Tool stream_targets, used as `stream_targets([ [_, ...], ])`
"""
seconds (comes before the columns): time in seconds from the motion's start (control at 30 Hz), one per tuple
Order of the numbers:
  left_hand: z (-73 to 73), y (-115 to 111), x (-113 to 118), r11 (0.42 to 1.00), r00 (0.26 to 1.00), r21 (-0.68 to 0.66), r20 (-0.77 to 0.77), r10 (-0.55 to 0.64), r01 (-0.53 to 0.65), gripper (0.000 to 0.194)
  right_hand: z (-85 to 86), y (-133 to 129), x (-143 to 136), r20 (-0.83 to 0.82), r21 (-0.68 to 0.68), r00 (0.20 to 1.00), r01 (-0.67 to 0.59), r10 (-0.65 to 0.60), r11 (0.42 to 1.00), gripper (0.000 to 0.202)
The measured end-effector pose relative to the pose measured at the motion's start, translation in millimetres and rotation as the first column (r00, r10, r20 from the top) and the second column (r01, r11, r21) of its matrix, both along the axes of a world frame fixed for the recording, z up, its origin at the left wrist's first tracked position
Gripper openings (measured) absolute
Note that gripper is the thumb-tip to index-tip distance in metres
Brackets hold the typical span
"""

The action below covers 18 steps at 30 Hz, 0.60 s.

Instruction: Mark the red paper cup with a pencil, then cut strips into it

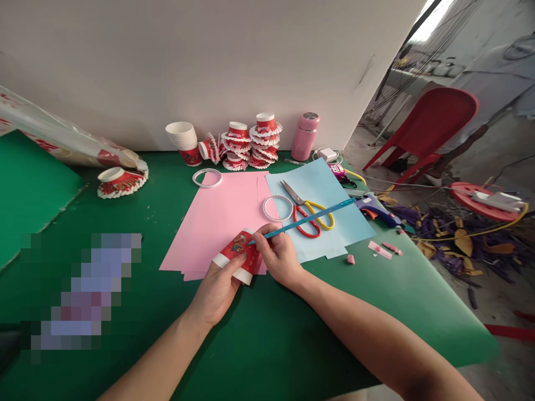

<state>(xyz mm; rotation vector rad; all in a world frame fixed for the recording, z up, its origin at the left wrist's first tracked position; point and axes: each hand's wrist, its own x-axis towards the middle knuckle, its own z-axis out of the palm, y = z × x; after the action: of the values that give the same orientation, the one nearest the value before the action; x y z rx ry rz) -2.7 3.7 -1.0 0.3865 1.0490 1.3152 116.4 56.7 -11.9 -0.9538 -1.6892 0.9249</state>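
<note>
A red paper cup [239, 249] with white ends lies tilted in my left hand [219, 289], whose fingers wrap round it. My right hand [278, 255] pinches a long blue pen [303, 220], its tip touching the side of the cup. Under the cup and both hands are pink paper sheets [209, 223], with light blue sheets [326, 184] to their right. Scissors [308, 209] with red and yellow handles lie on the blue sheets. One white tape ring [278, 208] overlaps both papers; another tape ring [208, 178] sits at the pink sheets' top left corner.
Along the wall stand stacked cups [183, 137], fringed cup pieces [259, 142] and a pink bottle [305, 137]. A glue gun [378, 210] and pink scraps [380, 249] lie right. One fringed cup [122, 182] is left. Beyond the table [234, 356] are a red chair [430, 128] and a person.
</note>
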Motion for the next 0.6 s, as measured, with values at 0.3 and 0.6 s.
stream_targets([
  [0.3,-1.3,-1.0,-1.5,1.0,1.0,-0.01,-0.008,-0.008,0.008,0.042,0.9,-0.9,-0.9,-0.008,-0.002,1.0,-0.021,0.021,1.0,0.021],
  [0.6,-1.0,-0.6,-0.2,1.0,1.0,-0.002,-0.011,-0.006,0.006,0.038,1.8,-1.1,-2.0,0.032,0.01,0.999,0.002,-0.002,1.0,0.02],
])
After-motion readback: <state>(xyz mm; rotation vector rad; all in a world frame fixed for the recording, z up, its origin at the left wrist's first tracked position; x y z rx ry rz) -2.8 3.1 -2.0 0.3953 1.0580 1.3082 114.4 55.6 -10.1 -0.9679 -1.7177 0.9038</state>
